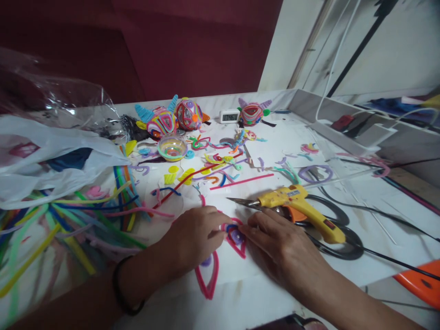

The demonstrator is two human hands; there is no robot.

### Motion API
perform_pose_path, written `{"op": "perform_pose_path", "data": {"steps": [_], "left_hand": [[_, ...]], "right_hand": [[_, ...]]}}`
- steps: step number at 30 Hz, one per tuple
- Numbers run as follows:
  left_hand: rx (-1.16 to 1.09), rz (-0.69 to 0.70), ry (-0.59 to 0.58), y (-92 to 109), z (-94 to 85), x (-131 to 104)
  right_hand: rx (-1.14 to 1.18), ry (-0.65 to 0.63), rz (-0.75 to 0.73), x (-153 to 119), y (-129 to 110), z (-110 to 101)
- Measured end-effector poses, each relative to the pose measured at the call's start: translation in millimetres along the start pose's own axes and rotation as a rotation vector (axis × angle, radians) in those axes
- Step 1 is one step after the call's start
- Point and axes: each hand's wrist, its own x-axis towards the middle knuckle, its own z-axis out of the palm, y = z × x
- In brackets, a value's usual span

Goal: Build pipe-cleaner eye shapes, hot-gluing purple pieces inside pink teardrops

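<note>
My left hand (196, 237) pinches the upper left side of a pink pipe-cleaner shape (242, 250) with a purple middle and a blue strip. On its other side, the fingertips of my right hand (280, 238) press together at the edge. The shape lies low on the white work surface. Close by my left hand is a second pink pipe-cleaner loop (207, 293), pointed at the bottom, with a purple spot; my hand hides its upper part. A yellow glue gun (302, 206) and black-handled scissors (354, 243) rest beyond my right hand.
Coloured pipe cleaners (72, 229) spread from a white plastic bag (55, 156) at left. Decorated balls (252, 113) and a small digital clock (229, 117) stand at the back. A clear bowl (172, 147) sits among scraps. Cables run right, near a power strip (350, 137).
</note>
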Motion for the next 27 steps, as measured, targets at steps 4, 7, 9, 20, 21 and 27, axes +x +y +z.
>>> {"op": "perform_pose_path", "data": {"steps": [4,7,9,20,21,27], "left_hand": [[0.009,-0.004,-0.008,-1,0.4,1],[0.005,-0.004,-0.002,-2,1.2,1],[0.006,0.002,-0.002,-4,1.9,0],[-0.009,0.071,-0.001,-11,4.1,-1],[0.000,0.072,-0.006,-11,3.7,-1],[0.016,0.041,-0.040,-8,0.9,1]], "right_hand": [[0.052,-0.006,0.025,1,0,1],[0.067,-0.020,0.028,1,-1,1],[0.062,-0.026,0.037,1,-2,1],[0.085,0.045,0.075,-5,-4,-6],[0.071,0.093,0.068,-7,-4,-10],[-0.221,0.276,0.159,-35,16,-38]]}}
